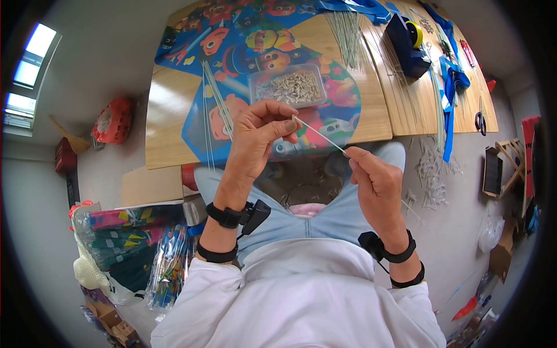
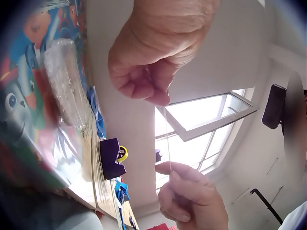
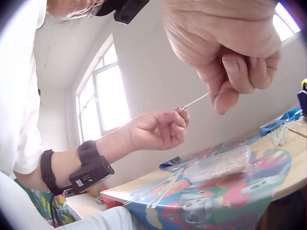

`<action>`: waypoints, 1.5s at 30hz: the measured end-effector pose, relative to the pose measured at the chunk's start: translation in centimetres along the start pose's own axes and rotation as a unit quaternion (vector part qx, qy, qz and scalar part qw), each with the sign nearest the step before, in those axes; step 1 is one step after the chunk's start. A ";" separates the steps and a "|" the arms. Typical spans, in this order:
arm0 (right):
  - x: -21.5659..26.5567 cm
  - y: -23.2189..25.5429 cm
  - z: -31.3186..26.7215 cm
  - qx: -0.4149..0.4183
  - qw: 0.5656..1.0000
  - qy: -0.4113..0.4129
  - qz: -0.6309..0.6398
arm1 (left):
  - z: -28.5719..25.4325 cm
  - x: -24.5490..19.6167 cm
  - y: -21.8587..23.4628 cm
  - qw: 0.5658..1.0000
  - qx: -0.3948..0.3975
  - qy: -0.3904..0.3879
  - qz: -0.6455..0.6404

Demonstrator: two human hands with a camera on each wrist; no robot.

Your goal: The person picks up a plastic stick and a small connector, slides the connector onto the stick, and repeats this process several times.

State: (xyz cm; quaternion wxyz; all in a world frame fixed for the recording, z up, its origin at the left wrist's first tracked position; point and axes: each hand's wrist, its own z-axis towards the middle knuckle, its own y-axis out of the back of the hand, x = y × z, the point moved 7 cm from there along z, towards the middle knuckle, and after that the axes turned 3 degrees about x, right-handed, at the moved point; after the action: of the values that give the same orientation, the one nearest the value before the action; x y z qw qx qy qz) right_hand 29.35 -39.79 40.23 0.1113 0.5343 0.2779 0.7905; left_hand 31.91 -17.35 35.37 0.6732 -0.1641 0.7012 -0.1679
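Both hands hold one thin white rod (image 1: 319, 135) in the air above my lap, in front of the table edge. My left hand (image 1: 264, 130) pinches its upper left end between thumb and fingertips. My right hand (image 1: 371, 174) pinches the lower right end. In the right wrist view the rod (image 3: 194, 101) spans the gap between the left hand (image 3: 160, 128) and the right hand (image 3: 230, 62). In the left wrist view the rod (image 2: 168, 139) runs down from the left hand (image 2: 148, 72) to the right hand (image 2: 189, 194).
On the wooden table (image 1: 168, 116) lies a colourful cartoon kite sheet (image 1: 255, 52) with a clear box of small white pieces (image 1: 288, 87) and loose white rods (image 1: 217, 101). Further right are a rod bundle (image 1: 348, 35), a blue tape dispenser (image 1: 409, 37), blue ribbons (image 1: 449, 87) and scissors (image 1: 480, 120).
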 end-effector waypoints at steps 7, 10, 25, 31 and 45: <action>1.7 0.4 0.1 -0.018 0.978 0.095 -0.185 | -0.5 -1.6 -0.6 0.982 -0.003 -0.038 0.186; 0.3 -0.2 -0.2 0.000 0.996 0.062 -0.062 | -0.6 -2.2 -1.0 0.974 0.010 -0.048 0.221; -2.3 -2.2 -1.2 0.129 0.953 -0.186 0.204 | -0.9 -0.4 -1.0 0.999 0.006 0.015 0.045; -0.1 -3.6 0.6 0.045 0.980 -0.079 0.178 | -1.8 2.9 -3.6 0.995 0.055 0.078 0.019; -2.6 -2.9 -0.2 0.037 0.983 -0.121 0.136 | -0.9 4.4 -2.5 0.997 0.026 0.070 -0.008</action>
State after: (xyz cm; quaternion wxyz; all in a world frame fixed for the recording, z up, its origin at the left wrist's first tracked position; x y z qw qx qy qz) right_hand 29.90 -38.69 36.47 0.0157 0.6629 0.2157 0.7168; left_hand 30.86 -21.53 32.61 0.6252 -0.1397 0.7406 -0.2029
